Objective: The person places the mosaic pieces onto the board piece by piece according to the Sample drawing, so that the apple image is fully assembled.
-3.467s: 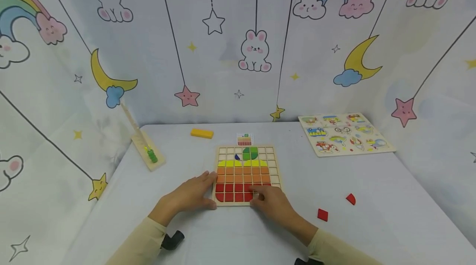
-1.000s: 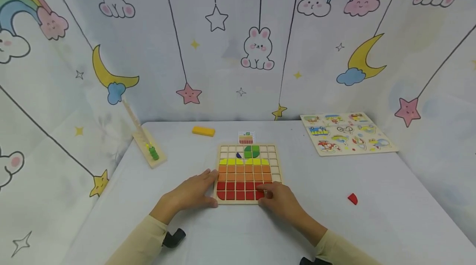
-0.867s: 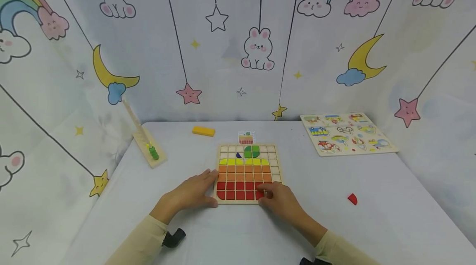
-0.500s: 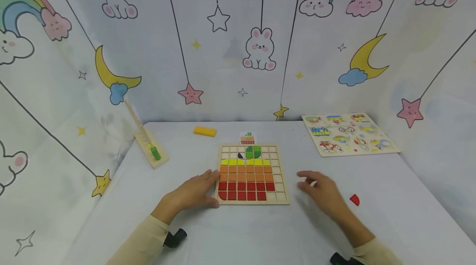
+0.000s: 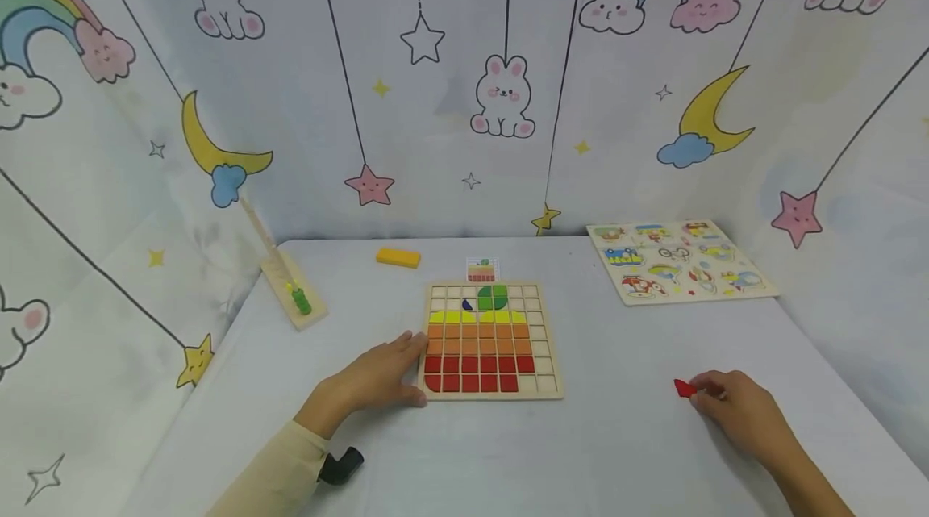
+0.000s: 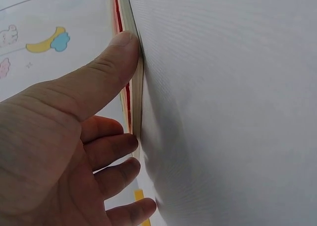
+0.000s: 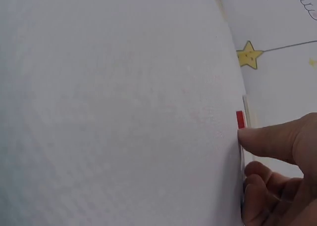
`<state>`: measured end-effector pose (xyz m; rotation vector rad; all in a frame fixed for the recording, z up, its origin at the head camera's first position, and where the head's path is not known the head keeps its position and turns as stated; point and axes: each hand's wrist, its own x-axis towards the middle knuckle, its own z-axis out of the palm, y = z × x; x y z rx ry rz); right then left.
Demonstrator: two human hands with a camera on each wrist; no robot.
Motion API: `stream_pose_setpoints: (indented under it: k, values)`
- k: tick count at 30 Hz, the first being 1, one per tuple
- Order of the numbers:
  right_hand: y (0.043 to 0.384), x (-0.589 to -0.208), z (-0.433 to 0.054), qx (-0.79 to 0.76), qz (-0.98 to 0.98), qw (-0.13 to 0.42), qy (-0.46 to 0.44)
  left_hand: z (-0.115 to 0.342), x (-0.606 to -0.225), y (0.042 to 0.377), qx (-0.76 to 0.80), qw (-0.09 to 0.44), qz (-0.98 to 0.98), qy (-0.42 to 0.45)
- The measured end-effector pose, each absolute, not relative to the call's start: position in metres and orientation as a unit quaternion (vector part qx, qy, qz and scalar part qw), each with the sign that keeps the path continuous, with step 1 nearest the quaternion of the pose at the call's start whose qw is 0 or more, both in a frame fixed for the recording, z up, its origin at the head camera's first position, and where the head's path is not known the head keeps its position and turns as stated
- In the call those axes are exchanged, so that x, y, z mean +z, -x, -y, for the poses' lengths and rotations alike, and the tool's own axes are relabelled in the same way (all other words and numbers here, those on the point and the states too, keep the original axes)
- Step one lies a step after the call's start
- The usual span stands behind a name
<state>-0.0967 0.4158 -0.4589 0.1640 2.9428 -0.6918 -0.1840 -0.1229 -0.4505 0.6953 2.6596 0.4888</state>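
Note:
In the head view a square wooden grid board (image 5: 538, 339) lies in the middle, with red, orange, yellow, green and blue tiles in its cells. My left hand (image 5: 377, 376) rests at its left edge with fingers extended loosely; in the left wrist view the thumb (image 6: 124, 42) touches the board's side. Off to the right, my right hand (image 5: 740, 408) pinches a red quarter-circle tile (image 5: 683, 389) by its right end, partly covering it. The right wrist view shows the thumb (image 7: 257, 139) at that red tile (image 7: 240, 119).
A small pattern card (image 5: 482, 269) lies behind the board. A yellow block (image 5: 397, 258) and a wooden stand with a green caterpillar (image 5: 300, 299) are at the back left. A picture puzzle board (image 5: 678, 261) is at the back right.
A red square tile has left the table's right side, and the board's bottom row has gained red tiles. My right hand has moved right from the board to the quarter-circle tile. The left hand stays put.

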Motion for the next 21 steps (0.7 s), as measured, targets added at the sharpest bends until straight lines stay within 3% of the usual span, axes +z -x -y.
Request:
stream_pose_setpoints:
  k: [5,12,17,21]
  values:
    - [0.102,-0.456,-0.407,-0.235,-0.968,0.074,-0.049,0.124,-0.450,0.183,0.173,0.174,-0.938,-0.246]
    - [0.108,-0.457,-0.394,-0.229,-0.972,0.052,0.002,0.124,-0.451,0.184,0.178,0.178,-0.937,-0.242]
    - [0.107,-0.453,-0.392,-0.249,-0.967,0.049,-0.034,0.124,-0.452,0.184,0.173,0.173,-0.937,-0.248]
    - [0.106,-0.450,-0.393,-0.386,-0.917,0.054,-0.086,0.124,-0.452,0.184,0.172,0.168,-0.937,-0.253]
